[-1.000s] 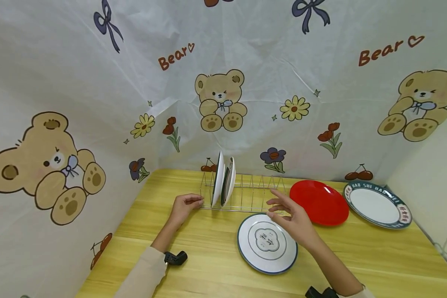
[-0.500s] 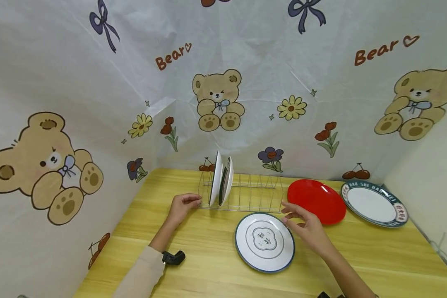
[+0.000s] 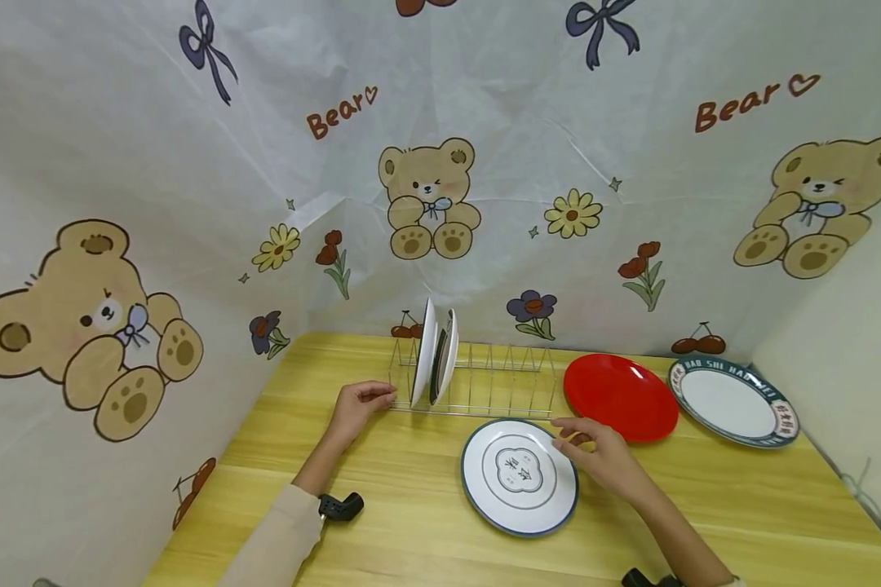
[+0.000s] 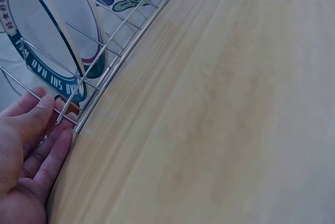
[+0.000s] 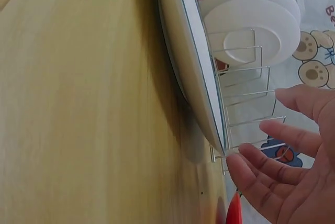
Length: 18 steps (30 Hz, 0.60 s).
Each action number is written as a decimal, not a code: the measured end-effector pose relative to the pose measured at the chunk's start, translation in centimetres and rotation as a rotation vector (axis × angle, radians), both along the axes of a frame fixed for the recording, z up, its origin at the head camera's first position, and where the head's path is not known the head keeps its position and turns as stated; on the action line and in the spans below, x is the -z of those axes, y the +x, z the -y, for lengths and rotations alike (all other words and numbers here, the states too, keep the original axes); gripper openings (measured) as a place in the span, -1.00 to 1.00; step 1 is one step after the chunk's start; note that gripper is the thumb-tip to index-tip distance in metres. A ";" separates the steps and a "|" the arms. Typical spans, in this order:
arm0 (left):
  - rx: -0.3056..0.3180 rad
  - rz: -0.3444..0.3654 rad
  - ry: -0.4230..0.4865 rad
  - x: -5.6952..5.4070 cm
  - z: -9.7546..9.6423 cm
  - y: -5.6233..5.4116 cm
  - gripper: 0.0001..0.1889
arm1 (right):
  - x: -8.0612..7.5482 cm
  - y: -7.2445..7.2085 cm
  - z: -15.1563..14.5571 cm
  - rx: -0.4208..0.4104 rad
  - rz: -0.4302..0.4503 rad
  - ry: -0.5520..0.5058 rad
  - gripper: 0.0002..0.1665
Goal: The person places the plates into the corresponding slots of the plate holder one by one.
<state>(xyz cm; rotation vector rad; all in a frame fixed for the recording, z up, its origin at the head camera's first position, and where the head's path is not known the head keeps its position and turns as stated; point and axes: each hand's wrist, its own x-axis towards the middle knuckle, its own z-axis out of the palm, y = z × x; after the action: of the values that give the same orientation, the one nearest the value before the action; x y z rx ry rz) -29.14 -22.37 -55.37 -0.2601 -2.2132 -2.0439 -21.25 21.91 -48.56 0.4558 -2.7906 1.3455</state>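
Note:
A wire dish rack stands at the back of the table, with two plates upright in its left slots: a white plate and a dark-rimmed plate beside it. My left hand pinches the rack's left end; in the left wrist view its thumb and fingers are around the end wire. In front of the rack lies a white plate with a blue rim. Over its right edge is my right hand, fingers loosely bent. One fingertip is at the plate's rim in the right wrist view; contact is unclear.
A red plate lies right of the rack. Beyond it, an oval white plate with a green lettered rim lies near the right wall. Bear-printed cloth hangs behind and left of the wooden table.
My right hand has moved from above the rack's right end down to the blue-rimmed plate's right edge. My left hand stays on the rack. The head view has shifted slightly.

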 end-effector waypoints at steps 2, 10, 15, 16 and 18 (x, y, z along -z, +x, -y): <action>0.001 0.000 -0.005 -0.1 0.0 0.0 -0.78 | 0.1 -0.1 -0.1 0.002 0.006 0.003 -0.58; -0.002 -0.006 0.001 -0.2 -0.1 0.0 -0.79 | 0.9 -0.4 -0.3 -0.018 0.081 -0.012 -0.51; -0.002 -0.001 -0.010 -0.3 -0.2 0.2 -0.79 | 1.5 -0.6 -0.5 -0.056 0.129 -0.031 -0.45; -0.004 0.004 -0.011 -0.2 -0.2 0.2 -0.78 | 1.6 -0.6 -0.6 -0.070 0.134 -0.031 -0.44; -0.007 0.011 -0.011 -0.3 -0.2 0.2 -0.78 | 1.8 -0.8 -0.8 -0.106 0.154 -0.042 -0.42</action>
<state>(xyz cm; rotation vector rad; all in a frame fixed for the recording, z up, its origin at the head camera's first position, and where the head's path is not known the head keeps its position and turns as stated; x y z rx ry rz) -28.97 -22.14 -55.11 -0.2427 -2.2292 -2.0344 -22.01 22.76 -50.35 0.5274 -2.8909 1.5198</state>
